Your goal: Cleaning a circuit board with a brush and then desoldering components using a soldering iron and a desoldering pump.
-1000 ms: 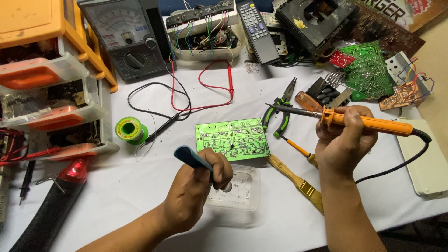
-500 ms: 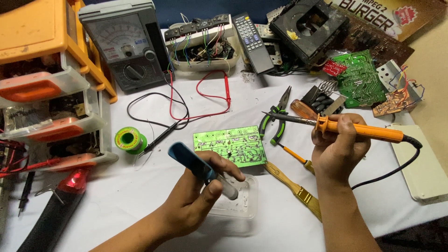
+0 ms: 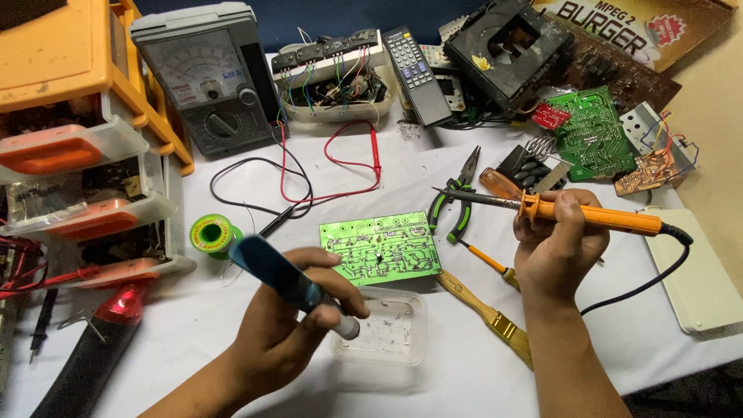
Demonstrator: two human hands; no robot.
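Currently green circuit board (image 3: 380, 248) lies flat on the white counter (image 3: 193, 340), between both hands, touching neither. Left hand (image 3: 282, 337) is wrapped around a blue desoldering pump (image 3: 290, 282), tip down over a clear plastic tray (image 3: 383, 329) just in front of the board. Right hand (image 3: 559, 244) grips an orange soldering iron (image 3: 576, 214), tip pointing left, raised beside the board. Green-handled pliers (image 3: 457, 203) sit under the iron tip. Solder spool (image 3: 210, 234) lies left of the board; analog multimeter (image 3: 207, 77) further back.
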